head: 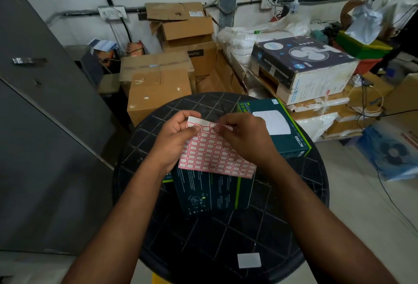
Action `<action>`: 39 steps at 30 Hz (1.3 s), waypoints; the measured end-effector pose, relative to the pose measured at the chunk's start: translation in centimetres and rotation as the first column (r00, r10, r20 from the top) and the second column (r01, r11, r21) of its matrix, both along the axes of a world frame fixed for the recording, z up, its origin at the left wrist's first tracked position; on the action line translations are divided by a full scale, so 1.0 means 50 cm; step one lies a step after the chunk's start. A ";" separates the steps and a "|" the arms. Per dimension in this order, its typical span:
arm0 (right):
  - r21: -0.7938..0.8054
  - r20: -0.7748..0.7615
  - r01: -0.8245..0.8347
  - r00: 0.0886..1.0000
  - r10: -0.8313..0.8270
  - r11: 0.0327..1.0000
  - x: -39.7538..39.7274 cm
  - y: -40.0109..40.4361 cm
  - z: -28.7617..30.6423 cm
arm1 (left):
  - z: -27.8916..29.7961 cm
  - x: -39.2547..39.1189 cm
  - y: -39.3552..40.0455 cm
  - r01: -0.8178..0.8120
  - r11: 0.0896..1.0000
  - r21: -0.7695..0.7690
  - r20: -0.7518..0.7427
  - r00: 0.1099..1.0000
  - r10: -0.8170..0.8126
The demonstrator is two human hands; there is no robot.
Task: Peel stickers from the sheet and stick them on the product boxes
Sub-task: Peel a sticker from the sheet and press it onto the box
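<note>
Head view, the only one. Left hand (178, 134) holds the sticker sheet (217, 150) by its upper left corner, thumb on top, fingers curled beneath. Right hand (245, 135) is at the sheet's top edge, just beside the left thumb, thumb and fingertips pressed together on what looks like one small sticker lifting from the top row; the sticker itself is too small to confirm. The sheet hangs between the two hands, raised above the table (294, 227).

Count: one sheet, a grid of red-bordered white labels, mostly full; a few cells in the top row near the left thumb look blank, though I cannot tell whether they are peeled. Two dark green product boxes: the near box (210, 195) lies flat directly below the hands, partly hidden by the sheet; the far box (278, 125) sits just beyond the right hand, to its right. One loose white square of paper (249, 260) lies on the table near the right forearm, well apart from both boxes.

Progress, judged: early. No red-bordered label is visible on either box face. Current step is the peel. Left: free the sticker, press it on a box, repeat for the other.
</note>
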State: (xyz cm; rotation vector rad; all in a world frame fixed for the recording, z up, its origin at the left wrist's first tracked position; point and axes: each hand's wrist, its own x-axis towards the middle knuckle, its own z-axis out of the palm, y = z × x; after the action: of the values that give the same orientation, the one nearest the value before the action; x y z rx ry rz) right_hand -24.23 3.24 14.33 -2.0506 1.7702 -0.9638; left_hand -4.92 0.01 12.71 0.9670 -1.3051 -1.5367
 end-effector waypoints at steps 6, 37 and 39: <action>0.196 0.246 -0.063 0.969 0.013 0.979 0.000 0.010 0.012 | 0.001 0.001 -0.004 0.035 0.999 0.001 0.012 0.999 -0.035; 0.068 0.340 -0.041 0.940 0.016 0.997 0.001 0.011 -0.001 | -0.018 0.001 -0.015 -0.027 0.962 -0.272 0.206 0.975 0.086; 0.063 0.329 -0.038 0.944 0.015 0.997 0.002 0.010 -0.006 | -0.014 0.000 -0.014 0.006 0.968 -0.253 0.216 0.975 0.050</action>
State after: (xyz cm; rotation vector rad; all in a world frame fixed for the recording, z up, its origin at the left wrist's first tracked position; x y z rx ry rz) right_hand -24.13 3.74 14.04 -1.7456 1.5727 -1.1441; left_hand -4.92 -0.67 11.99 1.0039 -1.5975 -1.2342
